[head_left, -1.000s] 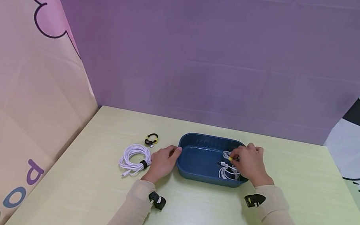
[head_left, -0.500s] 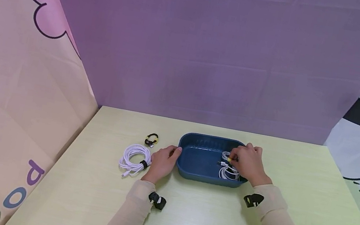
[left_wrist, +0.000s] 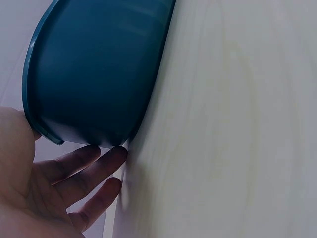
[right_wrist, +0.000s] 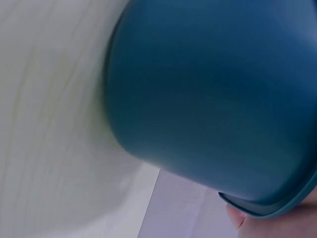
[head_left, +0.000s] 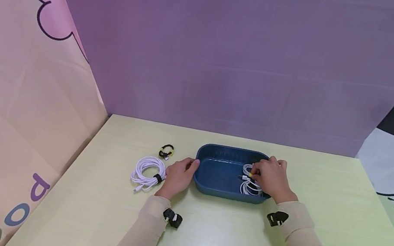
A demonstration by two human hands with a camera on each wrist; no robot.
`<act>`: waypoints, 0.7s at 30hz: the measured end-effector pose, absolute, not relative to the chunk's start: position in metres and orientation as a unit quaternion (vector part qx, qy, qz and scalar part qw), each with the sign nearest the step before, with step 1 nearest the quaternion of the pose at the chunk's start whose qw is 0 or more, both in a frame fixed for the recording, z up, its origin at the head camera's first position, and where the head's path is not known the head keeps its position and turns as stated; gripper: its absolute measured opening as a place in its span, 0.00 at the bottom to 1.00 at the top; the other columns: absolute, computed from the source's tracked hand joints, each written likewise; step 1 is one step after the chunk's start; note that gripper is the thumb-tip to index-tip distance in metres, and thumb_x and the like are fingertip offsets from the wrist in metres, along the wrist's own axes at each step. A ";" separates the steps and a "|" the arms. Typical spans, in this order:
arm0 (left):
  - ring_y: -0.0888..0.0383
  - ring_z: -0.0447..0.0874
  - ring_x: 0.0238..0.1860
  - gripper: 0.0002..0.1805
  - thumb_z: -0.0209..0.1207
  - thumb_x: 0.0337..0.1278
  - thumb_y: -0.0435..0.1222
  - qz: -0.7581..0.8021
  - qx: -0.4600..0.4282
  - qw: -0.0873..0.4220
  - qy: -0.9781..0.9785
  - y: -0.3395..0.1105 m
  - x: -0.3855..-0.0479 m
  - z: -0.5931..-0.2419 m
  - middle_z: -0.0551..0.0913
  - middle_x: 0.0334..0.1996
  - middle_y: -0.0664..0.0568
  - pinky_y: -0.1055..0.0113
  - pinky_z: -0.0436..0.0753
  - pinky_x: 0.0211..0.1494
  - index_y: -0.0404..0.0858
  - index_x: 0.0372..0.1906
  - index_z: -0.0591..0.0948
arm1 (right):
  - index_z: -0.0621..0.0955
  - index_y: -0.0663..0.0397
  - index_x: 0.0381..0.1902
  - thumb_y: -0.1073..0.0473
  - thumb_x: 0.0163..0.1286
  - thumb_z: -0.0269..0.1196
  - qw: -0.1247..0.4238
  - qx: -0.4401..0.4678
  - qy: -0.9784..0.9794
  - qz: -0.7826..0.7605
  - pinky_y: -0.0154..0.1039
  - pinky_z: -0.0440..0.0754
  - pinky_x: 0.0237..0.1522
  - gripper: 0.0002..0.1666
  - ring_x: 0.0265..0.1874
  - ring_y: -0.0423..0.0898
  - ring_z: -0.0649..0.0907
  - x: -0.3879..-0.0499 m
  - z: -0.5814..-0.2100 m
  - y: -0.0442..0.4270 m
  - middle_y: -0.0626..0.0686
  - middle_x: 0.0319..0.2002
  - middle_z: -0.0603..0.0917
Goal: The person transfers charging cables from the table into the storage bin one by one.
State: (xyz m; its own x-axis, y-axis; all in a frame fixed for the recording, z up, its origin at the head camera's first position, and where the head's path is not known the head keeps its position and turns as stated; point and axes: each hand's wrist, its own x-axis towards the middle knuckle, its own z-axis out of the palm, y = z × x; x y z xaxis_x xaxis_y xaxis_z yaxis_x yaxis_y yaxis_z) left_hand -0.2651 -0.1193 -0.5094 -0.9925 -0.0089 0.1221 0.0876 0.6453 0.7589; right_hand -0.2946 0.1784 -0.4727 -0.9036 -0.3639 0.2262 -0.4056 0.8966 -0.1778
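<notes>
A dark blue plastic basket [head_left: 214, 192] stands on the table. My left hand [head_left: 178, 177] holds its left end, thumb at the rim and fingers [left_wrist: 94, 173] against the outer wall. My right hand [head_left: 272, 178] reaches over the right end and pinches a small yellow-and-black cable [head_left: 250, 175], mostly hidden by the fingers. Beneath and beside those fingertips, inside the basket, lie a coiled white cable [head_left: 250, 188] at the front and another white coil [head_left: 247, 168] behind. In the right wrist view, the basket's outer wall [right_wrist: 208, 99] covers most of the right hand.
Left of the basket, a large coil of white cable [head_left: 141, 170] with a black strap lies on the table [head_left: 216, 240]. Behind it is a small black-and-yellow cable loop [head_left: 166, 152]. A purple cloth wall [head_left: 232, 59] rises behind the table.
My right hand has shifted slightly left and stays at the same spot in the basket, still pinching the yellow-and-black cable. The left hand keeps its hold.
</notes>
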 end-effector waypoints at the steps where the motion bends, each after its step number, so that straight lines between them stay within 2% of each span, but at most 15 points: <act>1: 0.40 0.83 0.59 0.24 0.47 0.78 0.52 -0.421 -0.022 0.057 -0.905 -0.119 -0.265 -0.509 0.89 0.52 0.46 0.41 0.65 0.63 0.41 0.57 0.84 | 0.90 0.45 0.32 0.62 0.62 0.74 0.093 0.198 -0.970 0.110 0.65 0.64 0.56 0.05 0.37 0.52 0.76 -0.294 -0.473 0.178 0.49 0.37 0.90; 21: 0.41 0.84 0.59 0.23 0.47 0.78 0.51 -0.421 -0.027 0.063 -0.905 -0.120 -0.266 -0.509 0.89 0.51 0.46 0.40 0.65 0.64 0.40 0.55 0.85 | 0.91 0.46 0.33 0.63 0.63 0.73 0.085 0.187 -0.973 0.104 0.66 0.63 0.58 0.05 0.40 0.53 0.78 -0.294 -0.474 0.174 0.49 0.38 0.90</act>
State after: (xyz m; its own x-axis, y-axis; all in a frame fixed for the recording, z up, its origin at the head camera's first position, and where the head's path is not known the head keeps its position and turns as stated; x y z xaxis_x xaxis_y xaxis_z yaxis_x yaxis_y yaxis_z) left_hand -0.2661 -0.1201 -0.5086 -0.9907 -0.0047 0.1360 0.1009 0.6448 0.7577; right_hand -0.2940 0.1744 -0.4738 -0.9153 -0.3473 0.2039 -0.3824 0.9082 -0.1698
